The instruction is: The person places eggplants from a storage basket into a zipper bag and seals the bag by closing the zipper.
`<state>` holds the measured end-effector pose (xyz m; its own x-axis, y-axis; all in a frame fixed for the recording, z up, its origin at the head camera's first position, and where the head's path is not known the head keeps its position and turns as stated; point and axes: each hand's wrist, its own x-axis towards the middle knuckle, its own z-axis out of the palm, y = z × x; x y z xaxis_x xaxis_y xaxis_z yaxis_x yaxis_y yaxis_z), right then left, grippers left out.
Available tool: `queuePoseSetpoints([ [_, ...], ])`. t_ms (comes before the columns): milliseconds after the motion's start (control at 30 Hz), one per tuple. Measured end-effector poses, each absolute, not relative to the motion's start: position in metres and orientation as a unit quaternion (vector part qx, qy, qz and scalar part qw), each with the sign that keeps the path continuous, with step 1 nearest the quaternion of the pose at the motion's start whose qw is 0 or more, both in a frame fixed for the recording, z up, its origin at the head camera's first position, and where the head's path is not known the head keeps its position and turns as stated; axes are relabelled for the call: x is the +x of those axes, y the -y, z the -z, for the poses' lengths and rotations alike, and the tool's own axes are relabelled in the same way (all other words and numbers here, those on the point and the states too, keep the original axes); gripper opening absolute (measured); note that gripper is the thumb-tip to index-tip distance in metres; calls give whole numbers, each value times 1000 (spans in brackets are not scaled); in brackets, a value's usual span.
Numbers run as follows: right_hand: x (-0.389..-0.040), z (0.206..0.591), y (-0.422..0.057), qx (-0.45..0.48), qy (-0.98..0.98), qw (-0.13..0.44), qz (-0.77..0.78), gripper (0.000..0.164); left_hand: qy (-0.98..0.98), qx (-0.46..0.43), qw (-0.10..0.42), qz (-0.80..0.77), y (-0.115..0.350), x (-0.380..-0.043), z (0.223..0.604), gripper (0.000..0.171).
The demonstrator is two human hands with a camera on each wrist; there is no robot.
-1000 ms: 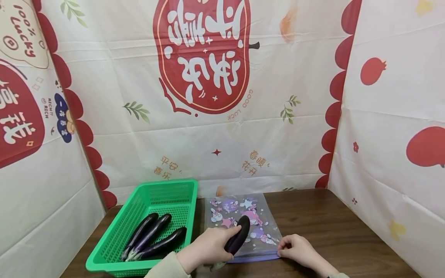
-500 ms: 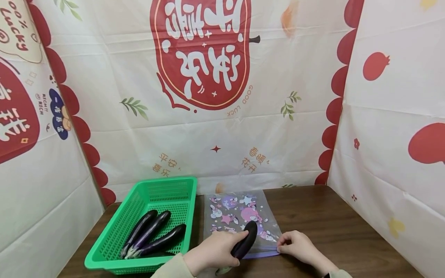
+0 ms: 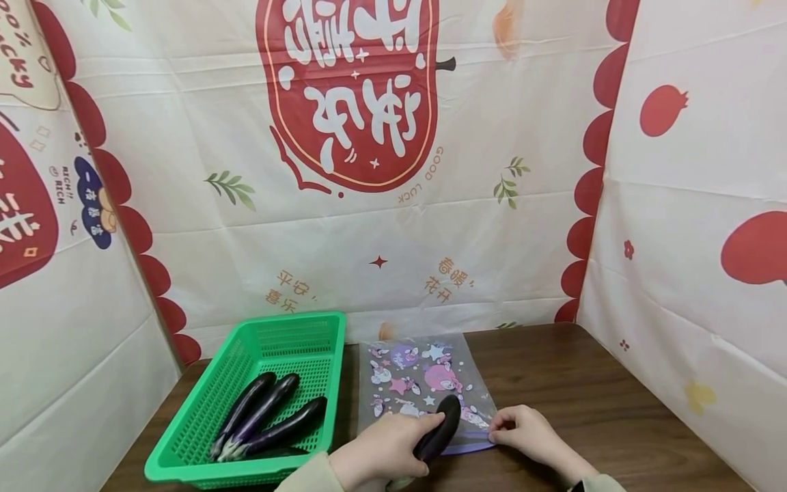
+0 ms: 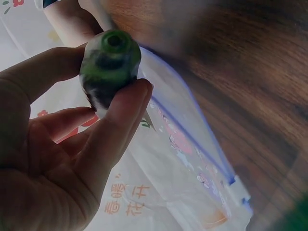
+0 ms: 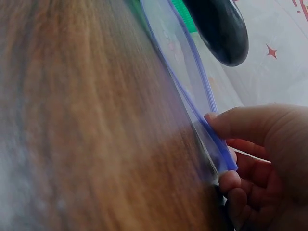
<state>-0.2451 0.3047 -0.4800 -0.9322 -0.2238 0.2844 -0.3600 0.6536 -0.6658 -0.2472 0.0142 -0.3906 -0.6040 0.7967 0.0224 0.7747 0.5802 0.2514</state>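
My left hand (image 3: 387, 444) grips a dark purple eggplant (image 3: 444, 427) and holds it over the near edge of a clear zip bag (image 3: 399, 369) printed with cartoon figures. The eggplant's green stem end (image 4: 111, 50) faces the left wrist camera, fingers and thumb around it. With thumb and fingers, my right hand (image 3: 531, 437) pinches the bag's near right corner by its purple zip strip (image 5: 226, 156). In the right wrist view the bag's mouth stands parted, and the eggplant's rounded tip (image 5: 231, 45) hangs above it. A white slider (image 4: 238, 191) sits at the strip's other end.
To the left stands a green plastic basket (image 3: 339, 362) with several eggplants (image 3: 261, 413) in it. Both the basket and the bag rest on a dark wooden table (image 3: 578, 396). Printed white cloth (image 3: 393, 232) walls in the back and both sides.
My left hand has carried the eggplant a little to the right and nearer along the bag's near edge. The right hand keeps hold of the bag's corner. The head view has shifted slightly.
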Motion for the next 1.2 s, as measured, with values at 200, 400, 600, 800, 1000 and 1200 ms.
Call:
queuePoseSetpoints([
  [200,-247,479,-304,163,904,99,-384,9,-887,445,36,-119,-16,-245,393,77],
  [400,-246,480,-307,152,904,103,-387,10,-883,453,39,-115,-17,-244,394,77],
  [600,-246,480,-307,146,903,105,-390,9,-880,459,44,-116,-17,-244,398,77],
  [800,-247,481,-306,144,903,102,-393,9,-874,471,45,-113,-20,-239,398,77],
  [1000,-247,480,-303,138,903,92,-396,9,-869,483,45,-100,-21,-235,399,77],
  [1200,-247,482,-304,134,905,93,-392,9,-868,483,70,-96,-26,-234,402,76],
])
